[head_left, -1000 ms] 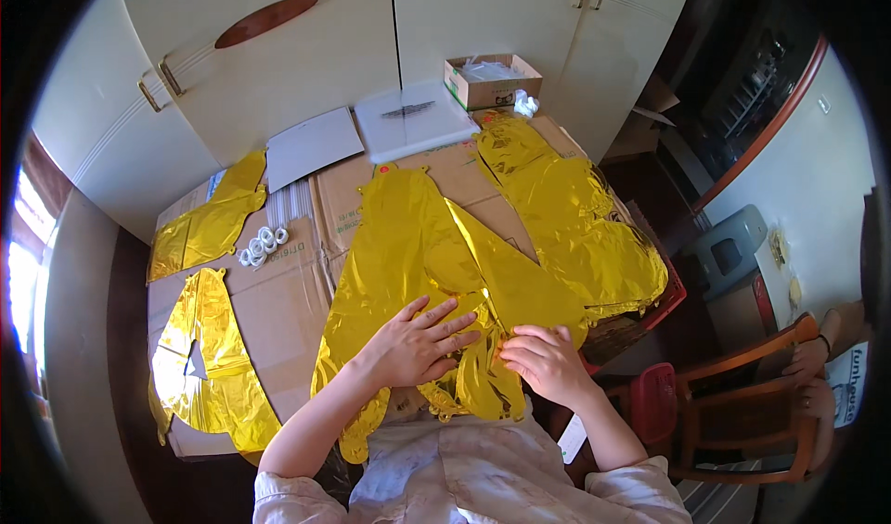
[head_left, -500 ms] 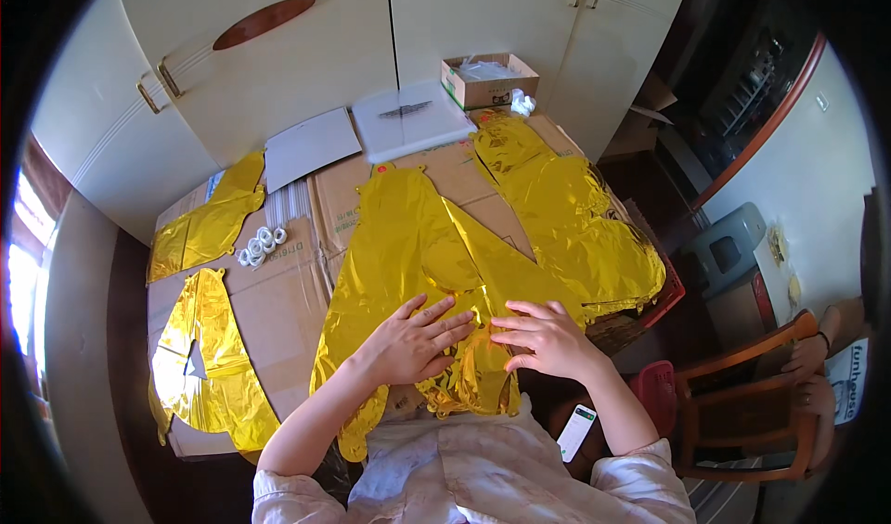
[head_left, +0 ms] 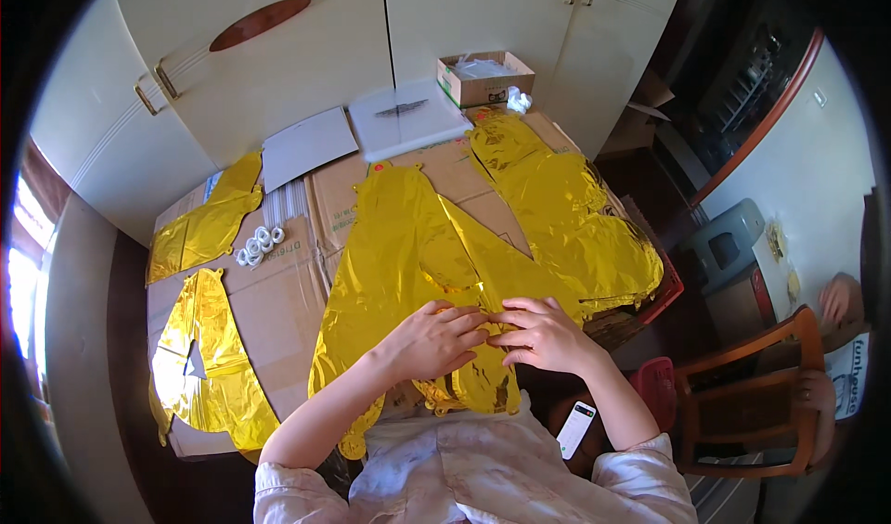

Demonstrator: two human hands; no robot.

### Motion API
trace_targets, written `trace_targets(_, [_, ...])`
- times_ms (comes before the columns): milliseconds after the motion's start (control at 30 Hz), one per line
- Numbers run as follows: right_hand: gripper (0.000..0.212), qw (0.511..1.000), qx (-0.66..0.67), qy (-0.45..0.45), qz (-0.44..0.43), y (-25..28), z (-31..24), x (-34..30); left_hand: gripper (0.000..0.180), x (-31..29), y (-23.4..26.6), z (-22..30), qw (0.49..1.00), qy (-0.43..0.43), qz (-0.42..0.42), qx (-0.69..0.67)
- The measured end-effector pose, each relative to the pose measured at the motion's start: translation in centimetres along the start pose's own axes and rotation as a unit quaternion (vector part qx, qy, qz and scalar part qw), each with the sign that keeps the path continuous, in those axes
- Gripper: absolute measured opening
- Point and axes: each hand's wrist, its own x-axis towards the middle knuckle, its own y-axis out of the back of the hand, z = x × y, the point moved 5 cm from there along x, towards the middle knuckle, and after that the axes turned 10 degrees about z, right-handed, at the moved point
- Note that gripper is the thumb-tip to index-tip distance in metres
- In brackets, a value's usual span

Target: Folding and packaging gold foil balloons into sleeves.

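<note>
A large gold foil balloon (head_left: 380,245), flat and uninflated, lies on the cardboard in front of me, its near end wrinkled at the table's edge. My left hand (head_left: 436,340) rests on that near part, fingers slightly bent and a little apart. From the other side my right hand (head_left: 543,336) reaches in with its fingers spread, touching the foil. The fingertips of both hands meet over the balloon's middle; what lies beneath them is hidden. I see neither hand gripping anything.
More flat gold foil pieces lie at the right (head_left: 585,218), left (head_left: 209,338) and far left (head_left: 209,222). White rolls (head_left: 260,245), a grey-white sheet (head_left: 311,148), a clear plastic sheet (head_left: 408,116) and a cardboard box (head_left: 485,78) are farther back. A phone (head_left: 577,429) lies right of my lap; another person's hand (head_left: 840,298) is beyond the chair (head_left: 752,408).
My left hand has slid right, its fingers now bent and meeting my right fingertips. My right hand has barely moved. The other person's hand has shifted by the chair.
</note>
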Motion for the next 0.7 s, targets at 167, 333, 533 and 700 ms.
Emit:
trace_targets(167, [0.022, 0.999, 0.005, 0.027, 0.04, -0.1, 0.1, -1.1, 0.033, -0.1, -0.3, 0.1, 0.999, -0.023, 0.024, 0.021])
trace_targets(333, [0.02, 0.995, -0.019, 0.084, 0.052, 0.1, -0.5, -2.5, 0.034, -0.4, -0.8, -0.1, 0.999, -0.016, 0.01, 0.03])
trace_targets(533, [0.021, 0.977, -0.085, 0.142, 0.132, 0.0, -1.4, -3.4, 0.032, -0.4, -0.8, -0.1, 0.999, -0.015, 0.013, 0.031])
trace_targets(700, [0.017, 0.968, -0.075, 0.16, 0.18, -0.4, -1.5, -4.5, 0.033, -0.3, -0.6, -0.1, 0.999, -0.015, 0.018, 0.029])
